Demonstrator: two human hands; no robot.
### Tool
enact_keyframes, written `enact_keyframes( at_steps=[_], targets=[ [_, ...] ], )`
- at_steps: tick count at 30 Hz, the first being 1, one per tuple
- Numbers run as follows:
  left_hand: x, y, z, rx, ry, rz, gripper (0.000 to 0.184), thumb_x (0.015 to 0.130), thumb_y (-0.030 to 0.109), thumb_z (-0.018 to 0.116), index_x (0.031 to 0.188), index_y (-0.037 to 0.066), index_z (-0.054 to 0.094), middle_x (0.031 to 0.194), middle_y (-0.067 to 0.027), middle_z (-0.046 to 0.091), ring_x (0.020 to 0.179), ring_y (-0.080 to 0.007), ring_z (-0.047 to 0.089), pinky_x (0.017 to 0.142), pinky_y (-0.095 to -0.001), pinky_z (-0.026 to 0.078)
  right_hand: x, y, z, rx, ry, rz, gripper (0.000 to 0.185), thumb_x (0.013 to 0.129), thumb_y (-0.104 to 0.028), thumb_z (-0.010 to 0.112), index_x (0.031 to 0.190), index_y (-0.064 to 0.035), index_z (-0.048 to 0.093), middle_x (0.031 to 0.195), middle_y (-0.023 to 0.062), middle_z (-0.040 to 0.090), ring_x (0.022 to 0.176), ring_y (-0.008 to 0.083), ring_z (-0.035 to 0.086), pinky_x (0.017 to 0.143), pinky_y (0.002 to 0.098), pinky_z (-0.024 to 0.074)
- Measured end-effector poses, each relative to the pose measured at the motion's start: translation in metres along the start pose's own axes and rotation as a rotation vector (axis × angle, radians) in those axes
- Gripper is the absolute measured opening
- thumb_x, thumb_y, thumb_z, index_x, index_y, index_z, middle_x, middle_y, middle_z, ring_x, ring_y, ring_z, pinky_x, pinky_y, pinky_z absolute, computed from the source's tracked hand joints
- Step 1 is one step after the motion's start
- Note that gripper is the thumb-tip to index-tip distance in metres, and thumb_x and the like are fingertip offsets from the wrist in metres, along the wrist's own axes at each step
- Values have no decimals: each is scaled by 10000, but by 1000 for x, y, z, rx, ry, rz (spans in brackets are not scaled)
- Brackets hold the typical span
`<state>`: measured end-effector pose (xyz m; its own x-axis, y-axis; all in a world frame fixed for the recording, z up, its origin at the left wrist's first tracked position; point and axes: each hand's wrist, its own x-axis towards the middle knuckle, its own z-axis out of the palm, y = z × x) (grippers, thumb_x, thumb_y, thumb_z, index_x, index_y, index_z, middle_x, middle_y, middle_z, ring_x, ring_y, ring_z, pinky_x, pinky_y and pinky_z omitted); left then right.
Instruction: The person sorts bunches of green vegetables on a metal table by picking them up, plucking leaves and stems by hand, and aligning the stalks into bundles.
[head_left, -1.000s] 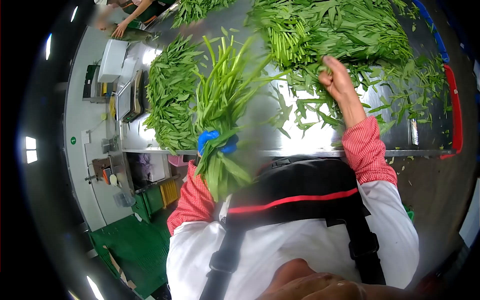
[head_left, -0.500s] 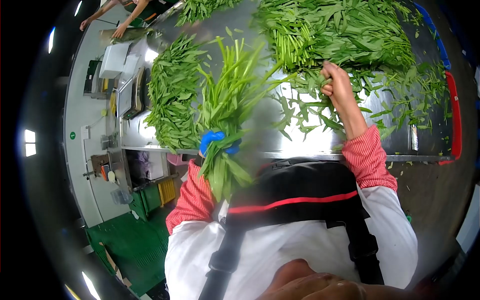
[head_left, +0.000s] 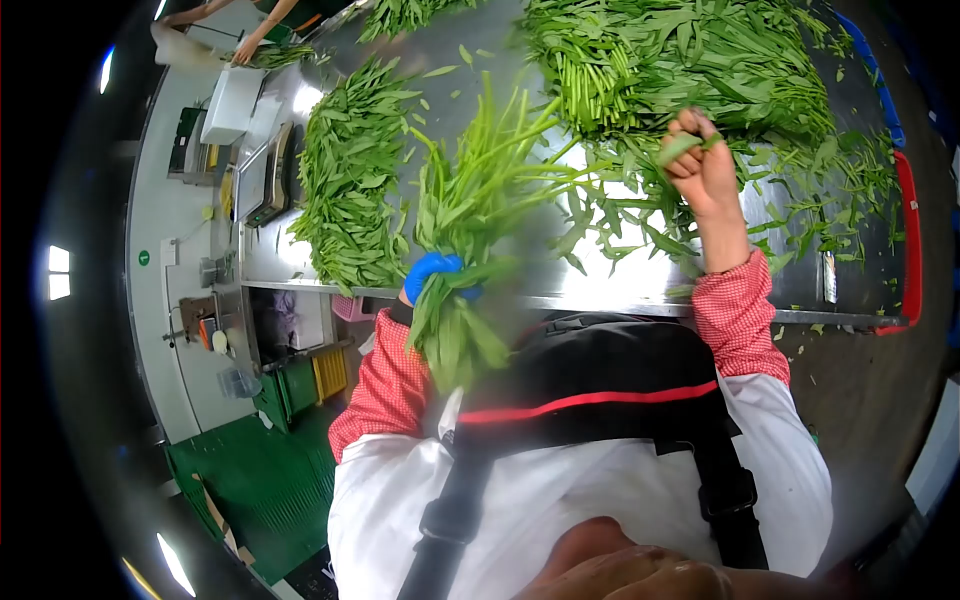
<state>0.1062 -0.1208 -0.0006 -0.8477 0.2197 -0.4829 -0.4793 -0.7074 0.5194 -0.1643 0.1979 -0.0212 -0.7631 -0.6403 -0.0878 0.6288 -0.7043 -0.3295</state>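
Head cam: R hand (head_left: pixel 703 170) has just shifted a bit right, grip curled on a leaf (head_left: pixel 680 148), so leaf's apart from leafy bunch (head_left: pixel 465 215), which L hand (head_left: pixel 436 272) w/ closed grip holds at table's near edge (head_left: pixel 610 304).

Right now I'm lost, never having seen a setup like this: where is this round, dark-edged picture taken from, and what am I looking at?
There is no machine here, just a person's two hands, seen by a camera worn on the head and looking forward and down. The left hand, with blue over its fingers, grips a bunch of leafy stems, stalk ends pointing away. The bare right hand holds a green leaf. On the metal table lie a large pile of greens, a smaller pile on the left, and scattered leaves. Another person's hand shows at upper left.
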Motion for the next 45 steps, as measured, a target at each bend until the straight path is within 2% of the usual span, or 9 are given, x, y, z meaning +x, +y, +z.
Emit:
enact_keyframes(
  at_steps=[7,12,17,23,29,33,37,42,45],
  targets=[
    [12,-3,9,-161,-74,-26,339,768,215,558,1022,-7,574,944,-154,569,706,-190,473,624,-291,391,-19,78,9,-612,-121,448,459,908,-318,572,1231,-25,429,608,-78,299,475,31,264,412,190,206],
    [16,-1,27,-50,-15,5,312,773,199,560,1007,-7,579,960,-149,576,745,-196,511,631,-309,406,27,122,-34,-1066,112,6,241,901,-232,507,1033,-30,520,672,-35,390,476,54,313,412,196,258],
    [2,15,51,474,324,-56,223,791,157,614,936,-11,633,863,-116,641,707,-192,605,650,-300,488,-1,30,-47,-317,168,152,204,906,-279,514,824,-92,510,604,-27,391,483,59,331,457,163,284],
    [21,7,58,1256,207,381,199,761,83,657,951,28,667,897,-101,673,802,-196,637,759,-287,495,-20,55,61,-1476,-12,-493,278,863,-314,610,970,-58,603,691,31,607,482,131,514,461,257,392],
    [33,13,81,1014,299,138,399,777,58,628,1167,5,563,1011,-52,633,871,-127,578,796,-290,475,-22,87,65,-2085,-204,-485,185,829,-251,630,964,-125,617,695,101,637,584,267,623,501,376,458],
    [34,9,64,999,272,143,415,768,43,619,1177,11,556,1005,-54,634,856,-120,577,770,-281,483,-6,77,24,-1806,-50,-586,135,867,-236,594,928,-118,567,638,75,593,501,210,571,454,310,421],
    [31,12,70,1122,322,135,411,762,27,605,1171,26,562,980,-42,637,825,-108,569,742,-277,483,-3,30,34,-703,96,-93,156,932,-220,527,869,-79,504,579,-49,403,461,28,358,401,191,278],
    [46,8,71,1746,361,186,466,721,56,623,1181,57,546,1014,-120,646,865,-274,625,753,-339,499,7,65,57,-1463,47,86,322,874,-326,592,933,-9,595,787,89,620,678,191,576,639,334,477],
    [49,13,74,1884,546,259,498,696,99,630,1186,80,543,1069,-198,609,977,-388,576,821,-394,486,20,72,-9,-1627,-359,-366,344,869,-299,526,999,7,612,916,131,645,797,228,609,701,352,479]
  ],
)
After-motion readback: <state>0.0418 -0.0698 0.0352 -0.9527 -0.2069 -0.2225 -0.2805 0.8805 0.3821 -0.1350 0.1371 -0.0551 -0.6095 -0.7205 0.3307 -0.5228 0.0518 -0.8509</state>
